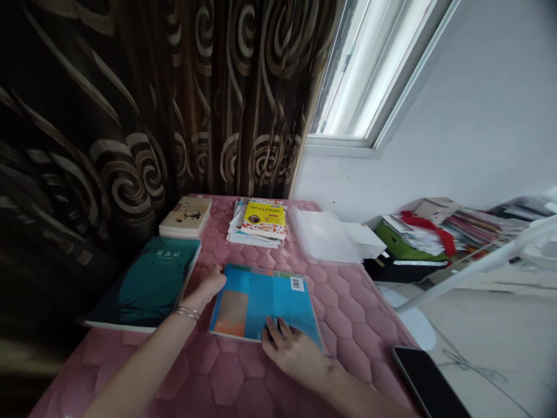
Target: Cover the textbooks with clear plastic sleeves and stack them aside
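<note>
A blue book (278,296) with an orange and brown patch and a white barcode label lies flat on the pink quilted cover (239,371). At its upper left corner is my left hand (213,283), fingers curled in against the edge, a bracelet on the wrist. My right hand (293,351) rests on the lower part of the book, its fingers apart on the cover. To the left lies a large dark green book (150,278) with white characters, close beside my left forearm.
Behind the green book is a stack of beige books (186,216). A yellow book (263,216) tops another pile. Clear plastic sleeves (324,235) lie right of it. A phone (429,380) sits at the right edge, near a white lamp stand (461,278). Dark patterned curtains (235,98) hang behind.
</note>
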The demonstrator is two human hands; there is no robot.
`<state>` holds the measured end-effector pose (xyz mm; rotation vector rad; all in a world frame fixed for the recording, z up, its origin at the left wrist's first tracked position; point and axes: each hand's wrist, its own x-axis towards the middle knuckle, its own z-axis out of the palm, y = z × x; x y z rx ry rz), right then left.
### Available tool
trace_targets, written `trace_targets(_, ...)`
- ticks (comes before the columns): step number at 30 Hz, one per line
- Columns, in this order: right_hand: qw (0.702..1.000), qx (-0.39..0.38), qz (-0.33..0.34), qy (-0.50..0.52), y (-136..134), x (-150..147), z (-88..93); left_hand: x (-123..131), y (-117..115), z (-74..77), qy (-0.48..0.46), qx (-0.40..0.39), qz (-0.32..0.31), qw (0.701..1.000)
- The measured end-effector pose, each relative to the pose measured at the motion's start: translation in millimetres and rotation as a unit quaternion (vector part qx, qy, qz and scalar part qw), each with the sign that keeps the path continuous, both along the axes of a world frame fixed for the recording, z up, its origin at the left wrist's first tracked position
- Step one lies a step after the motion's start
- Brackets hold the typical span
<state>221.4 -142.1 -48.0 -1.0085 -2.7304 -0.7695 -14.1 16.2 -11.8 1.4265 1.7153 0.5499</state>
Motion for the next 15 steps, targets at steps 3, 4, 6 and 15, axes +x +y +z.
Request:
trace_targets(3, 1.0, -0.021, 0.016, -0.009, -2.2, 6.2, 10.8, 1.7, -12.1, 3.6, 0.068, 0.05, 0.002, 0.996)
trace_targets(4, 0.999, -0.029, 0.019, -0.013, -3.1, 7.6, 15.1, 3.3, -16.6, 4.8, 0.083, 0.077, -0.006, 0.994)
trace_targets(6, 0.999, -0.044, 0.021, -0.016, -5.0, 9.5, 22.2, 7.4, -25.0, 5.5, 0.114, 0.16, -0.061, 0.979)
trace_targets(15, 0.988, -0.126, -0.01, 0.087, -15.1, 19.6, 12.6, 11.0, -35.2, -14.0, 0.111, 0.3, -0.293, 0.901)
